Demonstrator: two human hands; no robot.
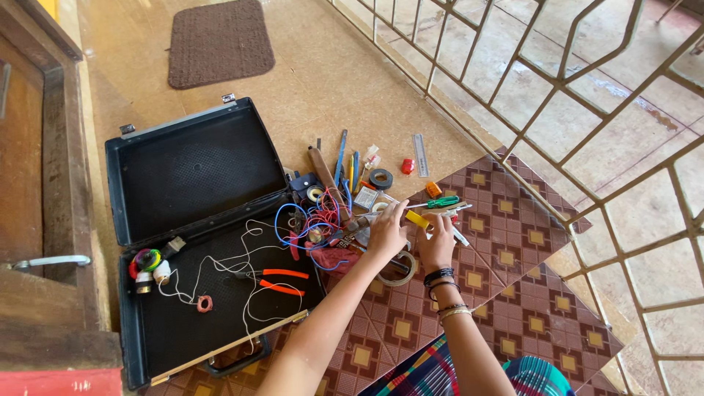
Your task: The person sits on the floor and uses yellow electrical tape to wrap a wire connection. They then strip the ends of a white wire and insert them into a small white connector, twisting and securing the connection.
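The left hand (386, 229) covers whatever lies under its palm; a grip cannot be confirmed. The right hand (438, 242) hides one end of the yellow tool (418, 219). The tape roll (400, 269) is partly hidden behind both wrists. Items in the tangle of wires (312, 220) are too small to identify. The open black case (198, 235) has its lower corner cut off by the bottom edge.

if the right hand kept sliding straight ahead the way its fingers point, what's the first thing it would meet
Probably the green-handled screwdriver lying just beyond the right hand, whose fingertips already rest at the yellow-handled tool. Depth is hard to judge from the head view.
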